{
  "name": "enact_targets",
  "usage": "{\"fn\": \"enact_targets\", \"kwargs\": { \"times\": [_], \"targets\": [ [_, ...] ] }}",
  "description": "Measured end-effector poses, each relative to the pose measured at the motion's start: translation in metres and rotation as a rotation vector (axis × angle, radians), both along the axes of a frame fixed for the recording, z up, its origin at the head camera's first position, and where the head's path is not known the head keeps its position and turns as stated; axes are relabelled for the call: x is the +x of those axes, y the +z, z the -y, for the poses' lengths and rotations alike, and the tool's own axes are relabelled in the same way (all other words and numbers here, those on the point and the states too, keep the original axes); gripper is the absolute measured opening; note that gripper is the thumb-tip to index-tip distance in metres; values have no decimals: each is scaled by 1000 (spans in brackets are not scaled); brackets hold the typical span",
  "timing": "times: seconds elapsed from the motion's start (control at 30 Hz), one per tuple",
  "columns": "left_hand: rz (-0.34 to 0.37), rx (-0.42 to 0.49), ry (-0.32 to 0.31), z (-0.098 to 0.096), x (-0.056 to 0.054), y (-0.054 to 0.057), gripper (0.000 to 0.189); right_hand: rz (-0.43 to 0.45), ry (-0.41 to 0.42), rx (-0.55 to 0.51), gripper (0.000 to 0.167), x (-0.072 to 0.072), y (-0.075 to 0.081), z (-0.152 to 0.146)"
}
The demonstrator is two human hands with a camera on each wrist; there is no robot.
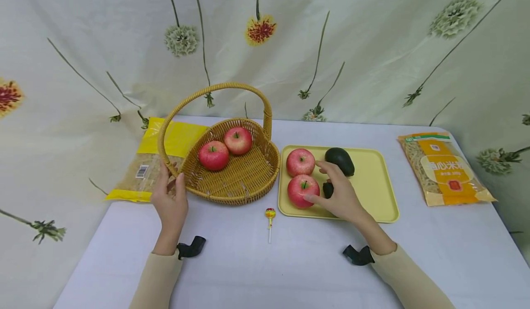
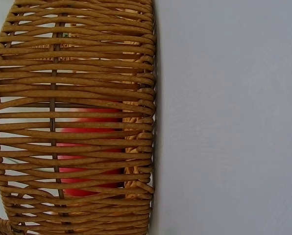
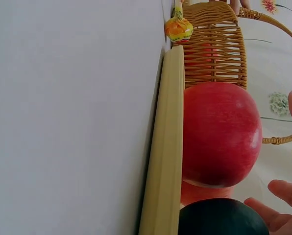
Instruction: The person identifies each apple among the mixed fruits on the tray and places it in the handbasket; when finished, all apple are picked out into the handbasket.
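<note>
My left hand (image 1: 170, 203) grips the wicker basket (image 1: 232, 194) at the lower left end of its arched handle, thumb on the near side. Two red apples (image 1: 213, 155) lie inside the basket, toward its back left. Over the yellow tray (image 1: 378, 185), my right hand (image 1: 341, 194) is spread, its thumb close by the front apple (image 1: 303, 191) and its fingertips near the back apple (image 1: 300, 162). In the right wrist view, the fingers (image 3: 285, 193) stand apart from the apple. A dark green avocado (image 1: 339, 161) lies behind this hand, and another dark item (image 1: 328, 190) is partly hidden by it.
A wrapped lollipop (image 1: 270, 217) lies between basket and tray, toward the front. Behind the basket at left is a yellow bag of dry food (image 1: 145, 162). An orange-and-clear food bag (image 1: 447, 168) lies at the far right. A flowered cloth (image 1: 290, 47) hangs behind the table.
</note>
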State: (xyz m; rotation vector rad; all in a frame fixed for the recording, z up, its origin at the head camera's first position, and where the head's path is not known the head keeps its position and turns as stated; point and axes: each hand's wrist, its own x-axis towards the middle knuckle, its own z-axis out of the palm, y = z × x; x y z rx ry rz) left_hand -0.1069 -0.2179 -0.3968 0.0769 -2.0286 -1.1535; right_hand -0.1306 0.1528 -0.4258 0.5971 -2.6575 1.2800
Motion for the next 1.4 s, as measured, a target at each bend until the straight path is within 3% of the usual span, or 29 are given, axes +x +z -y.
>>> {"fn": "enact_targets", "kwargs": {
  "times": [0.6, 1.1, 1.4],
  "targets": [
    [-12, 2, 0, -2, 1, 0, 56, -43, -52, 295, 81, 4, -3, 8],
    [-5, -10, 16, -2, 0, 0, 56, -65, -34, 423, 83, 6, -2, 11],
    [-15, -11, 19, -3, 0, 1, 55, -82, -41, 436, 83, 6, -3, 13]
  ]
}}
